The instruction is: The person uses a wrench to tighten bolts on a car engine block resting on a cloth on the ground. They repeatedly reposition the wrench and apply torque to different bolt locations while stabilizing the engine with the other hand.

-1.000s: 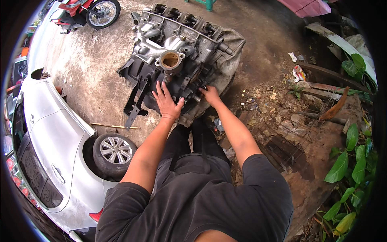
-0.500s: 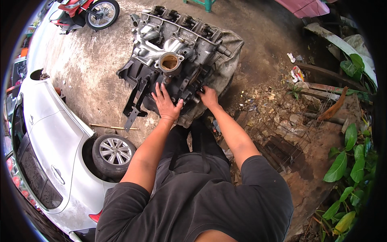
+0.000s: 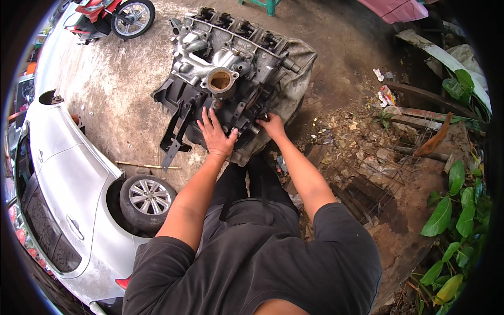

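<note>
Right hand (image 3: 272, 126) slightly lower at engine (image 3: 224, 90)

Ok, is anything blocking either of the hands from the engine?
Nothing visible is. The left hand lies spread against the engine, on its dark near side; the right hand has its fingertips at the near right part. The greyish cloth shows beyond the engine's right edge, clear of both.

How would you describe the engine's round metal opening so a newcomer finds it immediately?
Start at the big engine at top centre. Just beyond the left hand, on the silvery casting, is the round metal opening. Its wide mouth and brownish interior set it apart from the narrower fittings nearby.
</note>
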Demonstrator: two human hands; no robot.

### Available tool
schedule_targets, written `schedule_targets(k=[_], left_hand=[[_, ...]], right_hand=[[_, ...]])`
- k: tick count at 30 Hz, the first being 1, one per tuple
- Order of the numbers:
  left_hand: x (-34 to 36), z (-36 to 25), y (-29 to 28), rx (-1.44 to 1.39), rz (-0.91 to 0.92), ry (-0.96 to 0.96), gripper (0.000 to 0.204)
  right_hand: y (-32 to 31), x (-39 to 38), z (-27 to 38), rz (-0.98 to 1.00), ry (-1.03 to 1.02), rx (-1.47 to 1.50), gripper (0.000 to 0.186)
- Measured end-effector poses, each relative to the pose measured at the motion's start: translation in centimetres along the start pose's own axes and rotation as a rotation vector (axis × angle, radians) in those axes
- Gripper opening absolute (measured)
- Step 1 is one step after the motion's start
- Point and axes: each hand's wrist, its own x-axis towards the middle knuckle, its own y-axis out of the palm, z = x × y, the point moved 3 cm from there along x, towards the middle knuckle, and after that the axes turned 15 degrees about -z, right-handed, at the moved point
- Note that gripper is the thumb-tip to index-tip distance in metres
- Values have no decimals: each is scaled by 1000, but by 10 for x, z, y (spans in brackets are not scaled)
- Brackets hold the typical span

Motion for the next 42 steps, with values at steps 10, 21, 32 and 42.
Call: schedule_targets(k=[10, 21, 32, 42], left_hand=[[0, -1, 0, -4, -21, 19, 100], [0, -2, -1, 12, 3, 11, 100], [0, -2, -5, 0, 2, -13, 99], [-1, 4, 0, -70, -3, -34, 101]], right_hand=[[-2, -7, 16, -116, -319, -280, 30], [-1, -2, -10, 112, 473, 302, 26], [-107, -17, 9, -448, 100, -48, 29], [-88, -49, 10, -105, 564, 387, 33]])
